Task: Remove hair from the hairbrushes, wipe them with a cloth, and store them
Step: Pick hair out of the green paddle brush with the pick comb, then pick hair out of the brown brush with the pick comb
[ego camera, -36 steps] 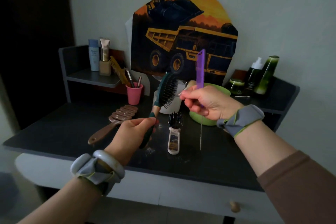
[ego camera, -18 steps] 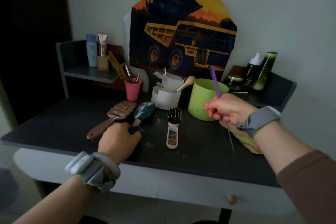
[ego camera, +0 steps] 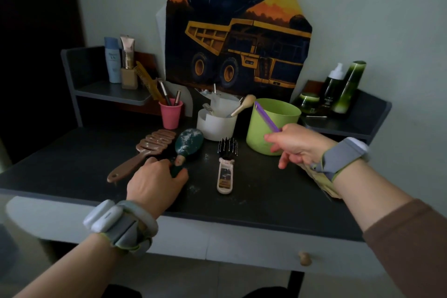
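Three brushes lie on the table (ego camera: 72, 172); wiping and storing look undone. Left hand (ego camera: 154, 182) grips the green brush (ego camera: 187, 146) handle; right hand (ego camera: 296, 144) pinches a purple comb (ego camera: 266, 117) by the cup (ego camera: 278, 116).

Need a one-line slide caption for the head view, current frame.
Left hand grips the green hairbrush lying on the dark table; right hand holds a purple comb.

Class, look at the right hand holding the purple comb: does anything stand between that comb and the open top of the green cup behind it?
Nothing visible does. The right hand holds the purple plastic comb, whose tip already lies at the round green plastic cup's rim.
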{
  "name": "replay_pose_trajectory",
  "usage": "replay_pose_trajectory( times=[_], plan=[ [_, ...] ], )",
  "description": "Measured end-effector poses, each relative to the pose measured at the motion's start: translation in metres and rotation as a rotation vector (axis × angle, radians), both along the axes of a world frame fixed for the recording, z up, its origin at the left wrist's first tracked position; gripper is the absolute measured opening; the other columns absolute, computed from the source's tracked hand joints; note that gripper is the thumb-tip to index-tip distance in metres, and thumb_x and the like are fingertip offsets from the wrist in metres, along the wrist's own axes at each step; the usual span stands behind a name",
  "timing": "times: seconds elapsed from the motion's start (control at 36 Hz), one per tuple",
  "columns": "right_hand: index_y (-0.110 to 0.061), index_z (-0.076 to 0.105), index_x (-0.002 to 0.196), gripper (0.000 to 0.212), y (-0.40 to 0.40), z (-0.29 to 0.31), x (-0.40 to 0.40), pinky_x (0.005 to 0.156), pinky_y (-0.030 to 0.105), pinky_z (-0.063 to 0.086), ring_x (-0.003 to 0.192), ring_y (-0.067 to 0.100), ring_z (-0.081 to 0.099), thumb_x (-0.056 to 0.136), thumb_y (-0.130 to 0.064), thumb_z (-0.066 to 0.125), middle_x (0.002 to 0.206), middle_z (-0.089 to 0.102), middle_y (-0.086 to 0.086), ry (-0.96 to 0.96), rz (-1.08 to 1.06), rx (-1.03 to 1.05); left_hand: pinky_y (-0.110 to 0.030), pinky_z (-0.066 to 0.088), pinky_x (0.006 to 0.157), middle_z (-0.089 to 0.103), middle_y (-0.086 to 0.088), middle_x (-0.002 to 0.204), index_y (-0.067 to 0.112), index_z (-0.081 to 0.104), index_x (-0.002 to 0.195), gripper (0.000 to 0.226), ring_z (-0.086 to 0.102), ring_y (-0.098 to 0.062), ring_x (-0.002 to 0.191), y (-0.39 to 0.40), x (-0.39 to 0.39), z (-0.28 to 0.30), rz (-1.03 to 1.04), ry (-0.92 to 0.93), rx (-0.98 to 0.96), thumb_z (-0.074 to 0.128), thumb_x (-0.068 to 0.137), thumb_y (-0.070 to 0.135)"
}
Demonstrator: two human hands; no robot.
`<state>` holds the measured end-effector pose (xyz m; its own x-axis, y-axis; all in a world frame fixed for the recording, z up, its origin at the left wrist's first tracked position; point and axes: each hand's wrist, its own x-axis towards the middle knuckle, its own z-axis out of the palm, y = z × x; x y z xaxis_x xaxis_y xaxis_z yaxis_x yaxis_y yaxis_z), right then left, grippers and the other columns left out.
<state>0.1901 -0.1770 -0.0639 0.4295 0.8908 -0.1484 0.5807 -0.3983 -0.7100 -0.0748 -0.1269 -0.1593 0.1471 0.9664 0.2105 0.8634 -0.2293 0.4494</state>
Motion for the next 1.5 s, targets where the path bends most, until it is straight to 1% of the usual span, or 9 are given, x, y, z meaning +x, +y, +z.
replay_pose_trajectory(
  times=[0.19,0.47,0.67,0.83,1.0,1.11,1.25,1.36,1.5],
  plan=[
    [-0.009,0.039,0.135,0.051,-0.014,0.045,-0.015,0.025,0.014,0.022,0.030,0.008,0.048,0.095,-0.035,0.057,0.096,0.061,0.009,0.040,0.087,0.170,-0.032,0.046,0.068,0.060,-0.008,0.102,0.018,0.066,0.096,0.035,0.055,-0.022,0.087,-0.001,-0.010,0.006,0.021,-0.046,0.173,0.053,0.086,0.049],
    [-0.011,0.048,0.102,0.029,-0.024,0.067,-0.026,0.025,0.013,0.023,0.027,0.010,0.045,0.091,-0.033,0.063,0.099,0.067,0.016,0.159,0.038,0.426,-0.044,0.039,0.091,0.053,-0.011,0.122,0.019,0.056,0.120,0.046,0.043,-0.033,0.113,0.016,-0.040,0.011,0.160,0.215,0.120,0.056,0.083,0.048],
    [-0.007,0.047,0.116,0.029,-0.016,0.053,-0.029,0.024,0.013,0.021,0.026,0.011,0.044,0.096,-0.026,0.056,0.101,0.067,0.014,0.176,-0.004,0.446,-0.047,0.031,0.096,0.049,-0.006,0.130,0.028,0.048,0.127,0.051,0.037,-0.031,0.121,0.031,-0.052,0.013,0.202,0.264,0.098,0.057,0.082,0.051],
    [-0.010,0.049,0.114,0.024,-0.011,0.045,-0.028,0.025,0.013,0.021,0.026,0.010,0.042,0.095,-0.023,0.056,0.094,0.070,0.007,0.178,-0.029,0.469,-0.046,0.034,0.089,0.059,-0.001,0.110,0.027,0.052,0.111,0.032,0.052,-0.026,0.108,0.049,-0.074,0.020,0.183,0.290,-0.088,0.054,0.086,0.046],
    [-0.003,0.060,0.094,0.022,-0.003,0.039,-0.029,0.026,0.013,0.021,0.031,0.015,0.053,0.096,-0.023,0.051,0.097,0.070,0.008,0.255,-0.041,0.500,-0.032,0.044,0.071,0.060,-0.005,0.096,0.016,0.061,0.102,0.020,0.058,-0.021,0.085,0.050,-0.082,0.015,0.093,0.102,-0.109,0.053,0.093,0.032],
    [-0.002,0.065,0.089,0.041,-0.001,0.043,-0.029,0.036,0.019,0.043,0.062,0.024,0.072,0.100,-0.032,0.040,0.095,0.072,0.011,0.462,-0.018,0.559,-0.031,0.040,0.068,0.060,-0.003,0.088,0.015,0.062,0.102,0.022,0.055,-0.019,0.079,0.045,-0.081,0.013,0.130,-0.049,-0.098,0.052,0.094,0.032],
    [-0.015,0.067,0.082,0.051,-0.005,0.038,-0.026,0.031,0.017,0.029,0.037,0.009,0.051,0.100,-0.048,0.033,0.060,0.065,-0.004,0.132,-0.025,0.736,-0.033,0.043,0.068,0.060,0.002,0.082,0.018,0.061,0.113,0.027,0.058,-0.016,0.076,0.035,-0.070,0.014,0.092,-0.373,-0.074,0.047,0.096,0.034],
    [-0.012,0.063,0.087,0.036,-0.011,0.041,-0.036,0.033,0.021,0.038,0.042,0.013,0.056,0.103,-0.034,0.039,0.057,0.062,-0.003,0.204,0.083,0.929,-0.037,0.052,0.076,0.064,0.000,0.087,0.023,0.054,0.126,0.034,0.063,-0.022,0.082,0.022,-0.046,0.016,0.000,-0.520,-0.037,0.041,0.097,0.036],
    [-0.011,0.060,0.095,0.018,-0.018,0.044,-0.049,0.046,0.025,0.052,0.055,0.019,0.066,0.101,-0.017,0.045,0.070,0.062,0.005,0.232,0.230,0.993,-0.022,0.043,0.053,0.064,0.006,0.075,0.033,0.056,0.122,0.031,0.060,-0.007,0.059,0.011,-0.016,0.011,-0.120,-0.577,-0.125,0.040,0.097,0.040]
  ],
)
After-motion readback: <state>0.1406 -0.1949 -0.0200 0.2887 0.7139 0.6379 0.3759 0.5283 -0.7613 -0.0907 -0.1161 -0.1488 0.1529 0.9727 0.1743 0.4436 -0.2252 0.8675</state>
